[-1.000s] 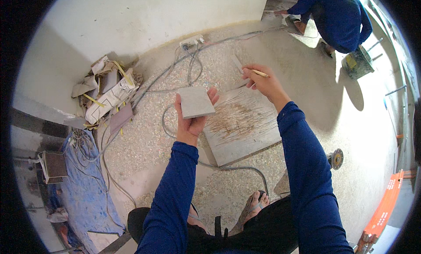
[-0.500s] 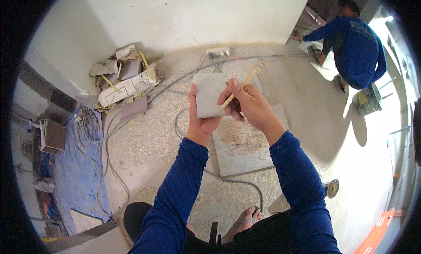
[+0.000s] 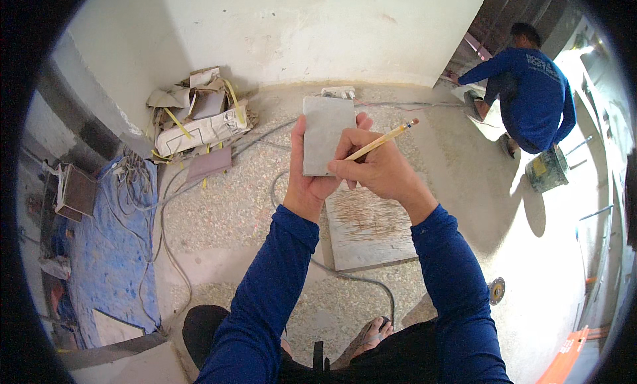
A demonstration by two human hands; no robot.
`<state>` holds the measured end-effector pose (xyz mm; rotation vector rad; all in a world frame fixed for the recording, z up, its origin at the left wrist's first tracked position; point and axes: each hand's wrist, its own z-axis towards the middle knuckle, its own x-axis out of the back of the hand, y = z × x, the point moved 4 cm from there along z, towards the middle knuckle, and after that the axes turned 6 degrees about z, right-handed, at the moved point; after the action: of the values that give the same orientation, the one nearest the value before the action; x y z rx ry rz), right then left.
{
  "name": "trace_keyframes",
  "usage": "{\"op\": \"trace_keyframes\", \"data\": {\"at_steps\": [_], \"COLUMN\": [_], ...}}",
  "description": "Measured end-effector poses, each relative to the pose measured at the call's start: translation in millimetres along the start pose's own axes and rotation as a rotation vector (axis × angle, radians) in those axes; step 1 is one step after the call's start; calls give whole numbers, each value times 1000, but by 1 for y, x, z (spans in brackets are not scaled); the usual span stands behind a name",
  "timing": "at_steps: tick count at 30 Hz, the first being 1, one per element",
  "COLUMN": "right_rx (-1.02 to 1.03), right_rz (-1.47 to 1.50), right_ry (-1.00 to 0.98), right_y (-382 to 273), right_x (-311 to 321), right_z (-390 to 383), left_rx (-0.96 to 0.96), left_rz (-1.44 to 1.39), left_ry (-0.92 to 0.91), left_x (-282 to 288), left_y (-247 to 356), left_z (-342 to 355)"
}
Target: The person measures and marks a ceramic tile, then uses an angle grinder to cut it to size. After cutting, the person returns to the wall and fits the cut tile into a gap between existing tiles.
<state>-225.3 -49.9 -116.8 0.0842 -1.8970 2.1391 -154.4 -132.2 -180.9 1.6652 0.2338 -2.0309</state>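
A flat grey rectangular tile piece [image 3: 326, 132] rests in my left hand [image 3: 309, 192], its fingers and thumb closed around the edges. My right hand [image 3: 381, 168] pinches a yellow pencil [image 3: 387, 138], held slantwise with its eraser end up and to the right. The pencil's lower end is hidden behind my fingers, which lie over the lower right corner of the tile piece. Below my hands, a larger grey slab [image 3: 371, 228] with brown scratch-like marks lies on the floor.
A pile of torn cardboard [image 3: 206, 115] lies by the wall. Grey cables [image 3: 358, 276] cross the floor. On the left is a blue sheet [image 3: 113, 251]; on the right, a disc [image 3: 497, 291]. A co-worker [image 3: 524, 85] crouches at the upper right beside a bucket [image 3: 548, 168].
The tile piece has turned more upright in my left hand. My right hand has moved down slightly, and the pencil leans flatter, pointing further right.
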Motion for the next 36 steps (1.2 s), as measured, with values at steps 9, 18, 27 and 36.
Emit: {"op": "trace_keyframes", "data": {"at_steps": [9,18,27,36], "right_rx": [33,80,65,264], "right_rz": [5,-104,-33,149], "right_ry": [-2,20,52,353], "right_y": [0,1,-8,-45], "right_x": [-3,2,11,61], "right_z": [-2,-2,-5,-15], "left_rx": [24,33,101,-4], "left_rz": [-142,-79,-202,673], "left_ry": [-134,-52,-212,-108], "left_x": [-2,2,-5,-21], "left_y": [2,0,-2,-5], "left_z": [-2,0,-1,-22]}}
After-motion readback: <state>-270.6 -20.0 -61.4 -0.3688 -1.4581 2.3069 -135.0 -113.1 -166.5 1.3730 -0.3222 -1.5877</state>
